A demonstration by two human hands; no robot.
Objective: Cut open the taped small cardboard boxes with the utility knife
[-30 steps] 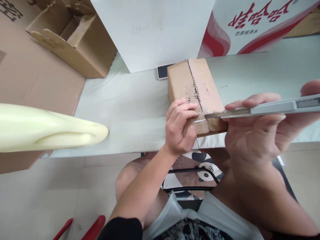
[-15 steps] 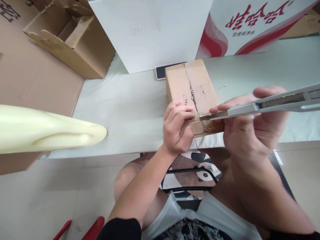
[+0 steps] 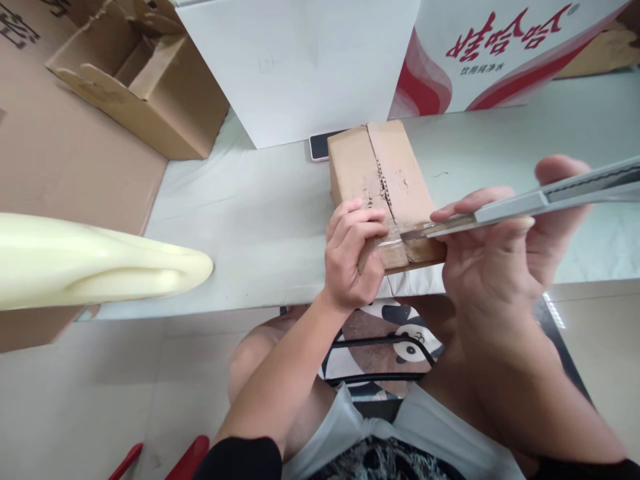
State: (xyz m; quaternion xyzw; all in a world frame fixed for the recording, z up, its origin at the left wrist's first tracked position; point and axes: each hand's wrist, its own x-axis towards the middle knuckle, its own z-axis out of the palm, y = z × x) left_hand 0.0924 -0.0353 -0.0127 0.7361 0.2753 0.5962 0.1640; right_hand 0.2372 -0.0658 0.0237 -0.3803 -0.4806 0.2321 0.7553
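Note:
A small brown cardboard box [image 3: 350, 160] sits at the near edge of the covered table, its taped top torn along the middle seam. My left hand [image 3: 354, 257] grips the box's near left corner, fingers over the top and thumb at the near side. In my right hand [image 3: 493, 260] is a grey utility knife [image 3: 515, 205], its handle slanting up to the right. The knife's blade points left, and its tip meets the tape by the near end of the seam.
Behind the box lie a phone [image 3: 319, 147], partly hidden, and a tall white carton [image 3: 300, 73]. A red-and-white carton [image 3: 480, 60] stands at the back right. An open brown box [image 3: 170, 93] is at the back left. A pale yellow smooth object [image 3: 110, 267] juts in from the left.
The knife and my right hand have shifted slightly, with the handle's visible part further right. My left hand still holds the box, which has barely moved.

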